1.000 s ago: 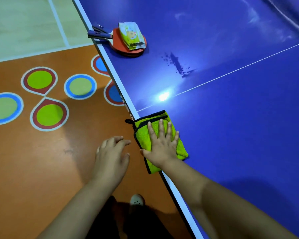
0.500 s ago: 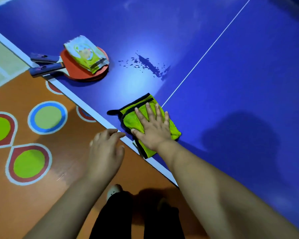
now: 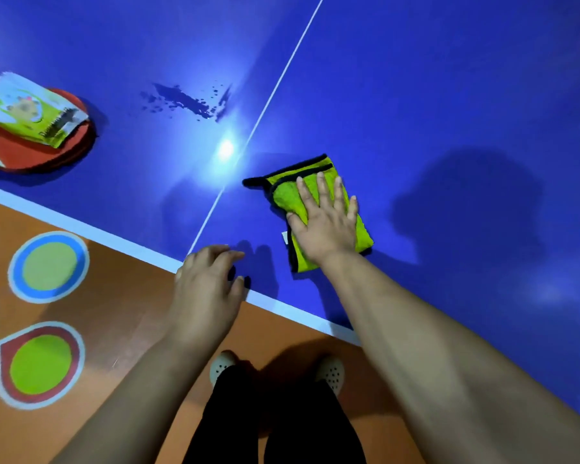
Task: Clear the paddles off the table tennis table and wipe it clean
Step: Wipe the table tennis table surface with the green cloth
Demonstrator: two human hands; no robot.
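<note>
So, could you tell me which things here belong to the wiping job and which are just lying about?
Job: green cloth under the right hand; red paddles; blue table; dark splotches.
Lying about: snack packet on the paddles; painted floor circles.

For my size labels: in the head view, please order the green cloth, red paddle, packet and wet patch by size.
1. green cloth
2-3. red paddle and packet: they look alike, and the frame edge cuts off the paddle, so I do not rank them
4. wet patch
</note>
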